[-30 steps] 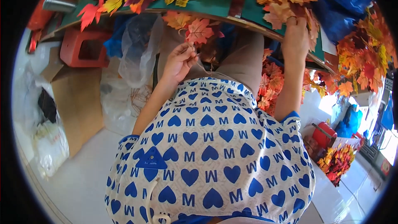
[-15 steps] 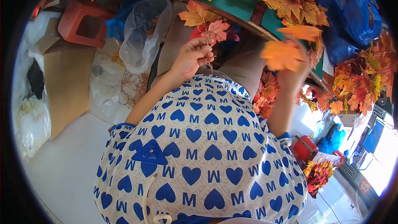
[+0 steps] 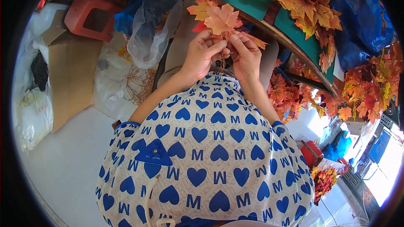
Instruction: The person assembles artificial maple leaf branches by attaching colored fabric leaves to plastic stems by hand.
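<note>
Upper centre of the head view, leaf cluster: a small group of artificial maple leaves [image 3: 222, 19], pale orange foremost with red beside it, stands in front of the lap and just off the table edge.
Stems: thin brownish stems [image 3: 223, 63] hang below the leaves, between the two hands; whether they are tied or merely gathered cannot be told.
Left hand: the left hand [image 3: 203, 54] pinches the cluster at its neck, thumb against curled fingers.
Right hand: the right hand [image 3: 245, 56] meets it from the other side, thumb and fingertips closed on the same neck; the exact contact is partly hidden by the fingers.
Step in hand: judged from this grip, a joining of leaf stems at one point.
Next move: it appears to call for a firm hold by one hand, while the other works the stems together without crushing the leaves.
Upper edge and upper right, table: a green top [image 3: 256, 6] bears loose maple leaves [image 3: 305, 2] in yellow, orange and red; a blue plastic bag [image 3: 357, 23] lies beside them.
Left, floor: a red stool [image 3: 77, 14], a clear plastic bag [image 3: 151, 33], a cardboard sheet [image 3: 73, 75] and a tangle of brown strands [image 3: 140, 85].
</note>
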Available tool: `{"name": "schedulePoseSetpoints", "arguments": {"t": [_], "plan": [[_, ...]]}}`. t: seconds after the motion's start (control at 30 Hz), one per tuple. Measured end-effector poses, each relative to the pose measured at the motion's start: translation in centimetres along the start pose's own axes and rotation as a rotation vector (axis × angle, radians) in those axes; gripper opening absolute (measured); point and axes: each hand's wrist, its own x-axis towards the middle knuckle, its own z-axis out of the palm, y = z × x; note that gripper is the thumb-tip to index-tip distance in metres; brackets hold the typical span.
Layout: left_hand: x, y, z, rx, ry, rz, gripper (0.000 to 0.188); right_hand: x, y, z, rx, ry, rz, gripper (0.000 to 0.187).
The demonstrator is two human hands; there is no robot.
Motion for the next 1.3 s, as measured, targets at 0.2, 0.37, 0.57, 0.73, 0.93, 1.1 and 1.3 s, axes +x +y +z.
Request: {"name": "schedulePoseSetpoints", "arguments": {"t": [0.2, 0.37, 0.57, 0.73, 0.93, 1.1, 1.3], "plan": [[0.2, -0.1, 0.0, 0.049, -0.005, -0.008, 0.02, 0.2, 0.8, -0.5, -0.006, -0.007, 0.024, 0.01], [0.1, -0.2, 0.0, 0.047, -0.006, -0.003, 0.022, 0.1, 0.7, -0.7, -0.001, -0.057, 0.028, 0.01], [0.2, -0.1, 0.1, 0.062, -0.005, 0.007, 0.021, 0.4, 0.9, -1.0, 0.126, -0.099, 0.096, 0.009], [0.3, -0.1, 0.0, 0.072, 0.005, 0.002, 0.018, 0.7, 1.4, -1.4, 0.136, -0.044, 0.098, 0.009], [0.6, -0.4, -0.4, 0.077, 0.013, 0.003, 0.016, 0.6, 1.5, -1.4, 0.149, -0.058, 0.084, 0.009], [0.6, -0.3, -0.5, 0.088, 0.017, 0.006, 0.017, 0.6, 1.5, -1.0, 0.129, -0.046, 0.047, 0.01], [0.7, -0.7, -0.7, 0.092, 0.021, 0.014, 0.017, 0.5, 1.6, -1.2, 0.091, -0.053, 0.034, 0.01]]}}
